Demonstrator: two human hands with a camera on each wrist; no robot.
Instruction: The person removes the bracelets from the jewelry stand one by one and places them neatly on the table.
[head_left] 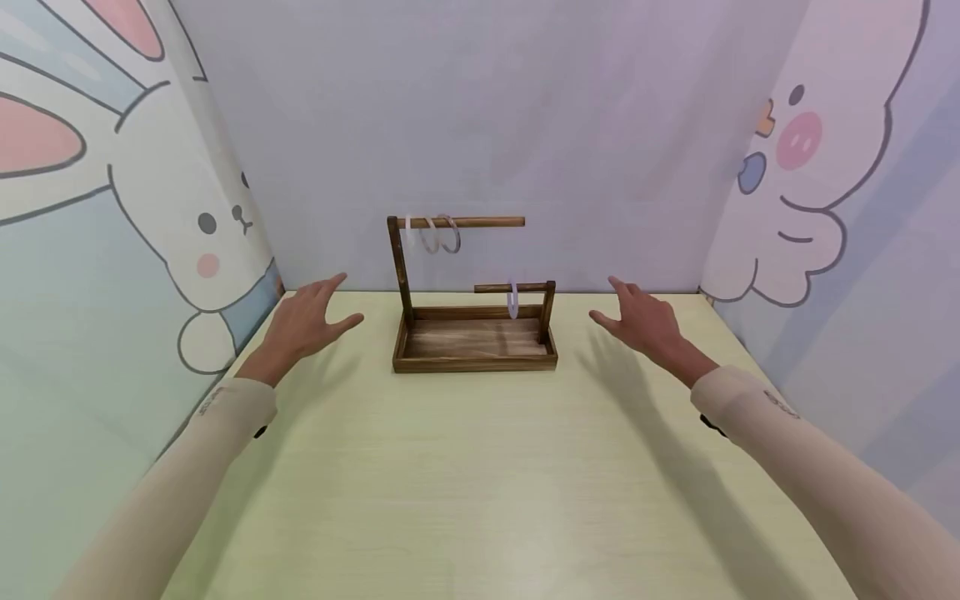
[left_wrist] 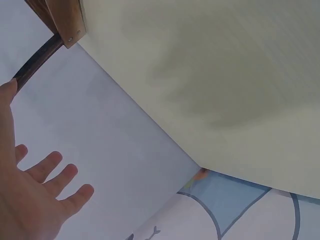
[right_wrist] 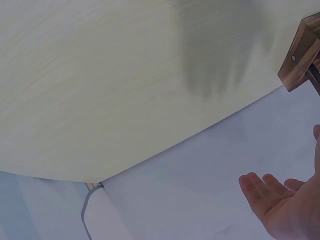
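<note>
sleeves (head_left: 176, 479) lead to hands (head_left: 300, 321) (head_left: 648, 321) (well apart) flanking the wooden rack (head_left: 475, 365).

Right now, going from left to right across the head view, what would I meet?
Cartoon rabbit, left hand, tall wooden post, white ring, beige ring, greyish ring, lilac ring, short wooden post, right hand, white cartoon figure.
</note>
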